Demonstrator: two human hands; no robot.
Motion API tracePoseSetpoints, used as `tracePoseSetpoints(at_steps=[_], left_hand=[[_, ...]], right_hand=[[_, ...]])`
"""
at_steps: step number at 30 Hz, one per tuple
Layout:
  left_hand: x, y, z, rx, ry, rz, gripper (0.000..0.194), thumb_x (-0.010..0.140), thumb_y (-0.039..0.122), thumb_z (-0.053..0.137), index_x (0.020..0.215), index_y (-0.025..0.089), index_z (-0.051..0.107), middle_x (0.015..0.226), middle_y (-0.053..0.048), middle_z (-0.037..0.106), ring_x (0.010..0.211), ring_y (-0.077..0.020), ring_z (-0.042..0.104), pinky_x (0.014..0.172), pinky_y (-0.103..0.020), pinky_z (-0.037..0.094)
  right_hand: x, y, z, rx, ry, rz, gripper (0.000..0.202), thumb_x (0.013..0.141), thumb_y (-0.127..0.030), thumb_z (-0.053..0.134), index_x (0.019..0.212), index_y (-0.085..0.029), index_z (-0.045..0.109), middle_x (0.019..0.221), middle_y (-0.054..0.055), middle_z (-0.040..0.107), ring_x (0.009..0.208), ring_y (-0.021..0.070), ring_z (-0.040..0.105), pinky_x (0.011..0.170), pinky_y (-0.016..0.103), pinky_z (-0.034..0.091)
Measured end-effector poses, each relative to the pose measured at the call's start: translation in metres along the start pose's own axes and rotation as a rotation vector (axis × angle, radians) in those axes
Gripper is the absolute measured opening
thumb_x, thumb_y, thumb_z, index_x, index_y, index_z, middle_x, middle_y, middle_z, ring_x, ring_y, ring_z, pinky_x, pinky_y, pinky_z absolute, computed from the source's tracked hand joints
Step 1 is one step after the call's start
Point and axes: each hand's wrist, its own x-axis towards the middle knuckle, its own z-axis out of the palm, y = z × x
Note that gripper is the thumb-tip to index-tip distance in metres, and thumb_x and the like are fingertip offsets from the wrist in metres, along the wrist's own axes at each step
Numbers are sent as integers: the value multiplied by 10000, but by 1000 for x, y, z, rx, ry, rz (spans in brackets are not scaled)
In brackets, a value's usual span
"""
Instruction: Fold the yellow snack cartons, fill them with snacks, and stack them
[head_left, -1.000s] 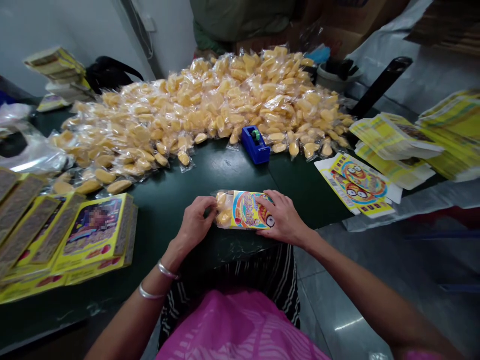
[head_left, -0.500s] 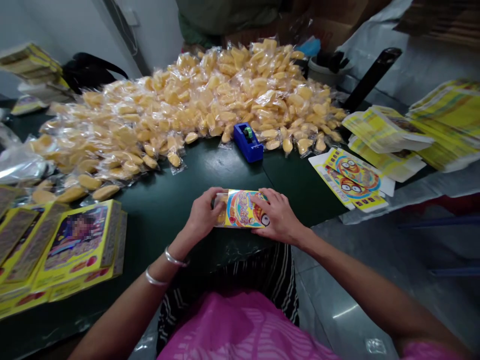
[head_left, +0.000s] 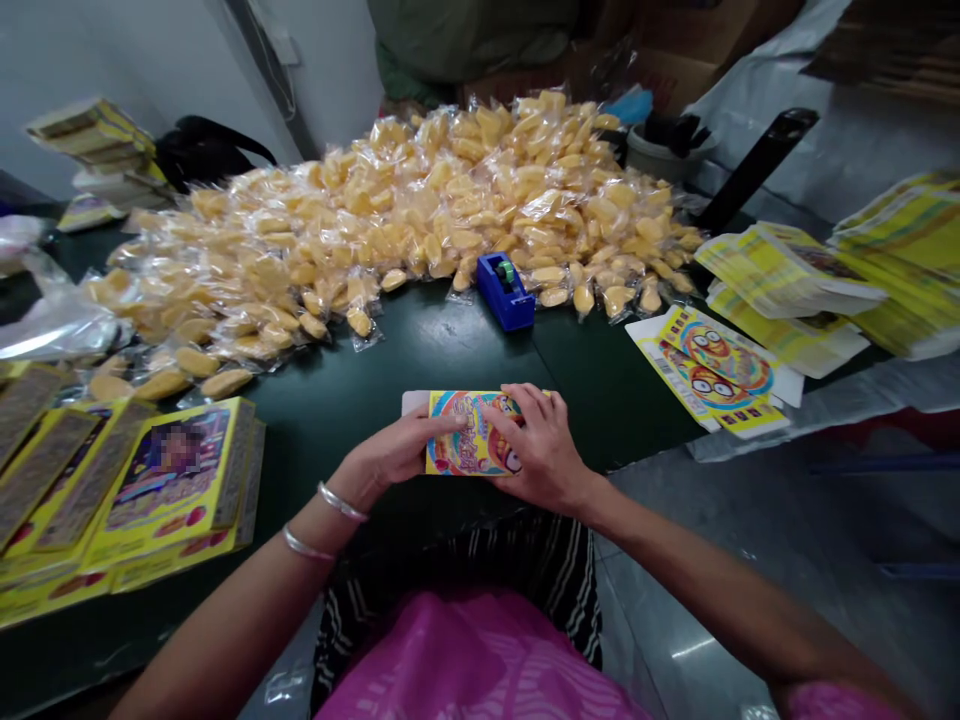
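A small yellow cardboard box point(head_left: 454, 450) printed with colourful cartoons lies level between both hands, just above the front edge of the table. My left hand point(head_left: 394, 450) grips its left end, thumb on top and fingers hidden beneath. A white flap point(head_left: 412, 401) sticks out at that end. Around the right end is my right hand point(head_left: 546, 445), its fingers lying over the printed top. Beyond the box stands a blue tape dispenser point(head_left: 506, 295) with a green roll. Behind it spreads a large heap of yellow pieces in clear plastic wrappers point(head_left: 390, 230).
Yellow boxes point(head_left: 169, 480) are stacked at the left on the dark green table point(head_left: 360, 385). Flat cartoon cartons point(head_left: 724, 370) lie at the right, beside piles of folded yellow cartons point(head_left: 787, 268). A black post-like object point(head_left: 761, 165) leans behind them.
My left hand has shifted along the box's left end. Yellow contents showed there before; now printed card covers them and a white flap projects. The view has shifted slightly.
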Motion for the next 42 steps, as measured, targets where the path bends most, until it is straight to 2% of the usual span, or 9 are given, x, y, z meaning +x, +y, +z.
tracePoseSetpoints(at_steps=[3, 8, 12, 14, 18, 22, 28, 35, 42], left_hand=[[-4, 23, -5, 233, -18, -9, 363, 682, 353, 830, 965, 152, 728, 848, -74, 781, 695, -215, 729, 677, -323, 594], [-23, 66, 0, 739, -146, 167, 239, 685, 359, 794, 814, 159, 767, 775, -64, 763, 683, -240, 706, 605, -309, 554], [-49, 57, -3, 741, 586, 685, 231, 766, 375, 710, 890, 180, 707, 894, -50, 752, 877, -229, 704, 812, -345, 555], [-57, 31, -4, 560, 750, 686, 369, 733, 407, 745, 1015, 185, 658, 1007, -77, 747, 954, -246, 704, 870, -386, 555], [-61, -27, 6, 123, 540, 498, 618, 619, 362, 848, 1141, 206, 556, 1084, -115, 751, 966, -278, 725, 785, -383, 602], [-77, -53, 19, 51, 448, 449, 580, 682, 321, 837, 1187, 216, 575, 1065, -98, 764, 942, -245, 734, 748, -313, 608], [-103, -63, 17, 152, 508, 292, 296, 706, 379, 824, 924, 201, 734, 871, -48, 779, 788, -199, 723, 651, -234, 584], [-97, -68, 13, 141, 533, 338, 190, 706, 359, 816, 766, 199, 734, 978, -48, 763, 871, -201, 699, 715, -240, 568], [-101, -56, 14, 279, 452, 323, 148, 767, 332, 760, 864, 235, 706, 980, -38, 744, 906, -200, 692, 771, -263, 559]], right_hand=[[20, -6, -21, 240, -116, 102, 781, 714, -507, 781, 1358, -160, 508, 1358, 247, 550, 1246, 433, 516, 1024, 667, 331], [40, -12, -24, 1048, -218, 246, 475, 866, -389, 645, 1294, -233, 511, 1063, 76, 718, 939, 253, 709, 802, 421, 572], [25, -26, 3, 1277, 83, 572, 618, 796, -336, 730, 1344, -271, 452, 1024, 43, 729, 894, 231, 721, 761, 385, 600], [14, -38, 11, 1294, 230, 656, 650, 789, -338, 744, 1363, -281, 447, 1073, 47, 720, 937, 231, 715, 799, 380, 598], [-5, -64, 12, 1348, 292, 673, 636, 810, -311, 738, 1378, -310, 454, 1090, 24, 707, 956, 210, 708, 831, 339, 585], [-30, -82, 3, 1419, 239, 702, 527, 809, -282, 758, 1280, -327, 527, 1099, 2, 703, 973, 185, 692, 843, 300, 571], [-60, -96, -3, 1513, 155, 784, 388, 815, -312, 748, 1163, -293, 577, 1053, 9, 713, 939, 174, 683, 812, 300, 570], [-52, -85, -9, 1107, 283, 748, 101, 858, -325, 679, 851, -227, 704, 996, 49, 664, 904, 175, 648, 729, 263, 549], [-55, -79, -9, 1208, 271, 717, 167, 823, -281, 718, 985, -271, 678, 955, 21, 631, 875, 157, 625, 670, 232, 532]])
